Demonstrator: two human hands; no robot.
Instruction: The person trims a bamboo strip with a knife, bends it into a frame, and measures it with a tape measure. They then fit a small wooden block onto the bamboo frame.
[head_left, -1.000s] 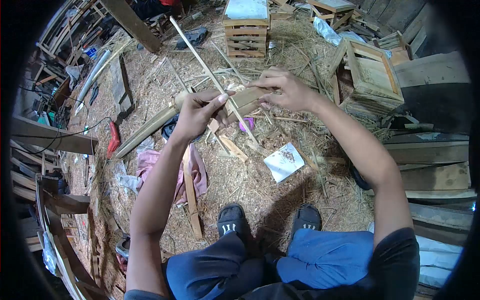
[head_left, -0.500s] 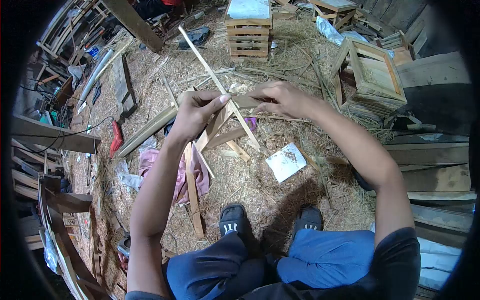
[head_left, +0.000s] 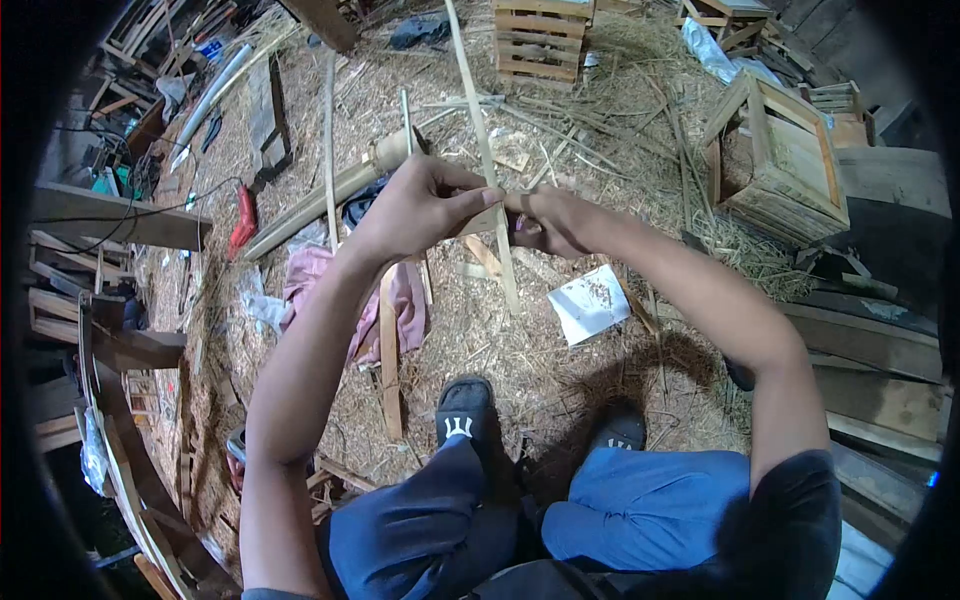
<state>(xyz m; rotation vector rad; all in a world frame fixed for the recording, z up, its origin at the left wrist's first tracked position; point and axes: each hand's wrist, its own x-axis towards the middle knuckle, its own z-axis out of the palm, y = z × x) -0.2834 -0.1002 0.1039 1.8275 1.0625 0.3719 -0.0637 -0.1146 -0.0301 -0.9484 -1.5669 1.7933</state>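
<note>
A long thin wooden strip (head_left: 473, 95) runs from the top of the view down past my hands. My left hand (head_left: 430, 212) is closed, its thumb and fingers pinching the strip where it meets a short flat piece of wood (head_left: 481, 221). Close against the strip's other side, my right hand (head_left: 552, 220) has its fingers curled together; what they hold is hidden. Below the left wrist, a narrow wooden slat (head_left: 389, 360) stands over a pink cloth (head_left: 405, 305) on the floor.
Wood shavings and straw cover the floor. A white sheet (head_left: 590, 305) lies near my feet. At left are a red power tool (head_left: 243, 222) with a cord and a post (head_left: 120, 220). Wooden boxes (head_left: 785, 150) stand at right, stacked slatted frames (head_left: 540, 45) at the back.
The strip has turned from slanting to more upright. My right hand has come in close to my left hand, and its fingers have curled. The view has shifted.
</note>
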